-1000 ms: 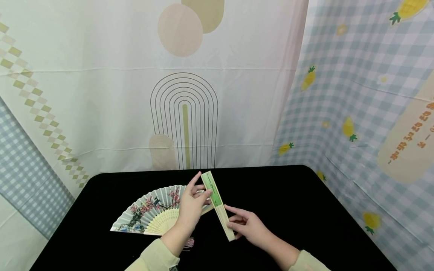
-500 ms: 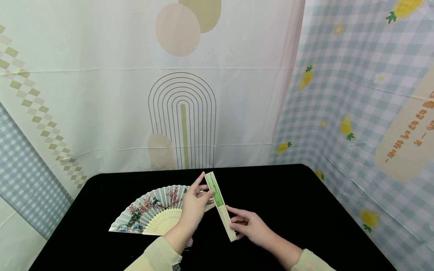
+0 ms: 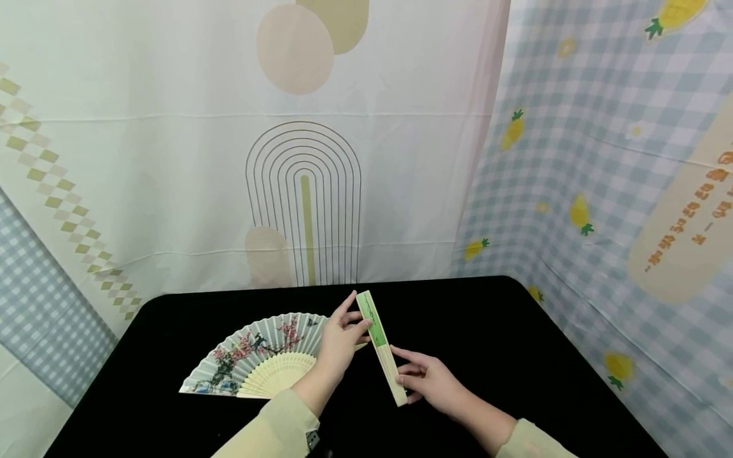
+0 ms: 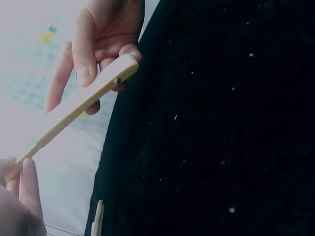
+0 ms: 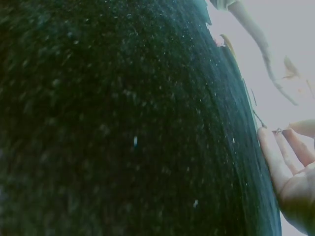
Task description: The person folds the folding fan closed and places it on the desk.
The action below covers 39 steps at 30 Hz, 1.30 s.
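Observation:
A folded hand fan (image 3: 382, 350), pale wood with a green upper half, is held tilted above the table in the head view. My left hand (image 3: 338, 343) pinches its green upper part between thumb and fingers. Near the rivet end, my right hand (image 3: 431, 383) grips the fan between thumb and fingertips. The left wrist view shows the folded fan (image 4: 81, 109) from its edge, with a small metal rivet. A spread fan (image 3: 260, 356) with pink blossoms lies behind and left of my left forearm, partly hidden. In the right wrist view, my right hand (image 5: 295, 182) shows at the edge.
A black cloth covers the table (image 3: 487, 331). Behind it hangs a white curtain (image 3: 412, 191) with printed arches, and on the right a blue checked curtain (image 3: 572, 159) with pineapples. A dark wristband (image 3: 312, 439) shows at my left sleeve.
Both hands have shifted a little to the right with the folded fan, which stands slightly steeper. The pink tassel by my left forearm has gone out of sight. The head view has turned slightly.

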{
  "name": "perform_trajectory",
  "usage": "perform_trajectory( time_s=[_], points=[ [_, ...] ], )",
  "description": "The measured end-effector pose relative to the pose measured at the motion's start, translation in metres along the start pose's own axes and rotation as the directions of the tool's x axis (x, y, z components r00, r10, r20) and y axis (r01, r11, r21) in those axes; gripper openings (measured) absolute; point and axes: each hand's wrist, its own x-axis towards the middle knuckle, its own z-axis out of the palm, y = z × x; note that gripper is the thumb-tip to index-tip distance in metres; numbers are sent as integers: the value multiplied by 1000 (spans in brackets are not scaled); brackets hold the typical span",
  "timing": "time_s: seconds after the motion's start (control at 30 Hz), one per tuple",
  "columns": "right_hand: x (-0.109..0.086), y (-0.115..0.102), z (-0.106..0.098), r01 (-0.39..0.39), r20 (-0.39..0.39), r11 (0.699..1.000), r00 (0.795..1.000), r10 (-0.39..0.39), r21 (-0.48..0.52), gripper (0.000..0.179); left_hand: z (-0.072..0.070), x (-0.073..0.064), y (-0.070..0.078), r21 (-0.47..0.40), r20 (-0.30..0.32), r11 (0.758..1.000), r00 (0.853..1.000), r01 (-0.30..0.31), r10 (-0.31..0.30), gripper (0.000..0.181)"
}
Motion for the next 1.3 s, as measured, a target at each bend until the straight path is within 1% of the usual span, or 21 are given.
perform_trajectory(
  time_s=[0.13,0.2,0.3,0.4,0.53,0.6,0.63,0.7,0.8,0.87,0.93,1.0,1.03,1.1,1.17,1.3],
  points=[
    [-1,3,-6,-31,4,999,1000,30,32,59,3,7,-4,3,27,999,999,38,-38,70],
    [-2,5,-9,-46,6,997,999,46,55,60,3,11,-6,19,47,999,998,48,-49,70],
    [-3,8,-13,-65,7,994,998,65,86,61,3,17,-9,76,87,997,995,33,-40,70],
    [-3,10,-17,-85,9,990,996,84,111,62,2,23,-12,141,118,990,992,27,-44,71],
    [-2,12,-21,-111,11,986,994,110,125,63,2,30,-14,214,140,977,989,22,-53,72],
    [-2,13,-23,-122,13,984,993,121,130,63,2,32,-13,261,145,965,988,13,-53,73],
    [-1,13,-24,-126,15,983,992,126,132,63,2,33,-13,291,144,957,988,7,-51,73],
    [0,14,-27,-136,19,981,991,135,135,64,2,36,-13,363,142,932,989,-14,-41,72],
    [1,14,-30,-149,28,979,989,147,140,64,2,41,-13,471,141,880,990,-53,-17,70],
    [2,15,-32,-161,34,976,987,158,144,64,1,44,-13,523,150,849,989,-72,-9,68],
    [2,15,-33,-175,40,973,984,171,152,63,-1,46,-13,549,165,832,986,-79,-15,66],
    [3,14,-34,-188,45,970,982,183,156,63,-2,46,-14,563,177,823,984,-77,-29,65],
    [3,14,-34,-193,46,969,981,188,156,63,-2,46,-14,569,178,819,983,-73,-36,65],
    [4,14,-35,-205,49,966,979,200,158,63,-3,47,-14,591,172,803,984,-69,-43,65],
    [5,14,-35,-216,48,964,976,212,155,62,-3,47,-15,630,157,775,986,-61,-50,65],
    [7,16,-35,-237,52,959,971,231,153,61,-3,49,-19,706,132,707,989,-46,-68,66]
  ],
)
